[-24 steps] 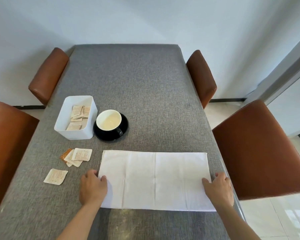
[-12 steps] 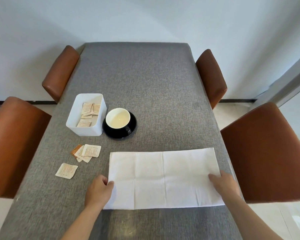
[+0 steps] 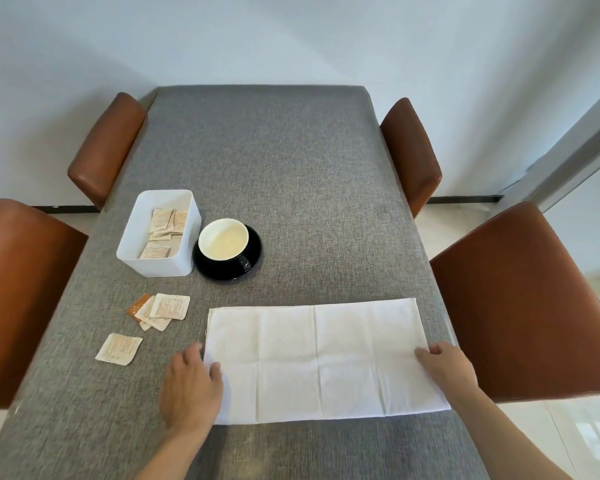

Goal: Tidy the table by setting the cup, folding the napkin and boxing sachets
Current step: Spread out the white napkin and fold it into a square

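**Grey table, napkin folded once**

Grey cloth-covered table (image 3: 291,174), brown chairs (image 3: 520,303) alongside. White napkin (image 3: 319,362) flat near the front edge. Left hand (image 3: 191,389) resting at its left edge, right hand (image 3: 447,368) on its right end (fingers relaxed, gripping nothing). Cup (image 3: 223,239) on black saucer (image 3: 253,261) just beside white box (image 3: 160,265); loose sachets (image 3: 163,308) in front.

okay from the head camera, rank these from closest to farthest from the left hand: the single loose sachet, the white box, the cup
1. Single loose sachet, just left of the left hand.
2. White box, farther up the table, left.
3. Cup, on its saucer right of the box; nearly level with it.
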